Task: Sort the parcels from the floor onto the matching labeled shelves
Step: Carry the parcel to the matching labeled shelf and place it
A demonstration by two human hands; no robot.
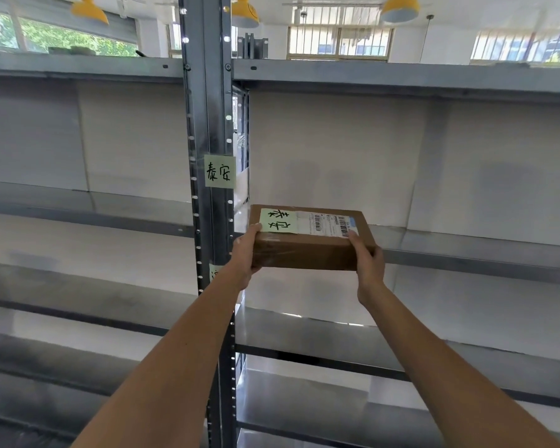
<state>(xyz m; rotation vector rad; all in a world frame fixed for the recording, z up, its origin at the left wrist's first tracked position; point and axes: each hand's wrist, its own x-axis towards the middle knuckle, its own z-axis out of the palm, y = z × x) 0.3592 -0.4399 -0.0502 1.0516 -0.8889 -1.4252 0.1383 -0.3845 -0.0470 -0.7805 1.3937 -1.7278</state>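
A flat brown cardboard parcel carries a green handwritten note and a white shipping label on top. My left hand grips its left end and my right hand grips its right near corner. The parcel is held level at the front left edge of a grey metal shelf, partly over it; whether it rests on the shelf I cannot tell. A green note with the same two handwritten characters is stuck on the upright post just above and left of the parcel.
The grey upright post splits the rack into two bays. Several metal shelves run above and below, such as the top shelf and a lower shelf. Another green note peeks out behind my left wrist.
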